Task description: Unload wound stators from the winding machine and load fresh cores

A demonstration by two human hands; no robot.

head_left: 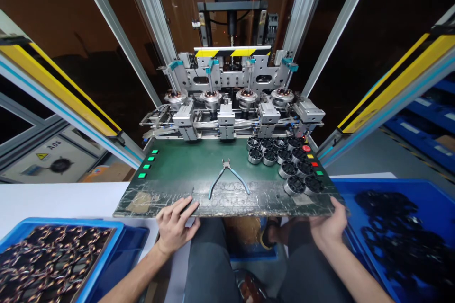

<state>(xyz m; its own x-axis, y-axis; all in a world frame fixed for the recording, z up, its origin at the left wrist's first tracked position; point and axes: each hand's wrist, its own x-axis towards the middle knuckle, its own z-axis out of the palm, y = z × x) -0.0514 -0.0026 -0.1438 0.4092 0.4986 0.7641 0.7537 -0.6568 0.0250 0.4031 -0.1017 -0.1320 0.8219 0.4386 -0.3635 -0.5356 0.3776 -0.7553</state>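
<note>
My left hand (pixel 175 223) rests on the front edge of the green work plate (pixel 192 168), fingers stretched flat, holding nothing. My right hand (pixel 330 225) grips the plate's front right corner, fingers curled under the edge. Blue-handled pliers (pixel 227 177) lie open on the plate between my hands. Several round black-and-silver motor parts (pixel 284 163) stand in a cluster at the plate's right. Behind the plate, a fixture holds several copper-wound stators (pixel 227 97) in a row.
A blue bin (pixel 53 258) of copper-wound parts sits at lower left, a blue bin (pixel 398 232) of black parts at right. Green buttons (pixel 147 165) line the plate's left, coloured buttons (pixel 311 156) its right. Yellow guard rails flank the machine. My legs are under the plate.
</note>
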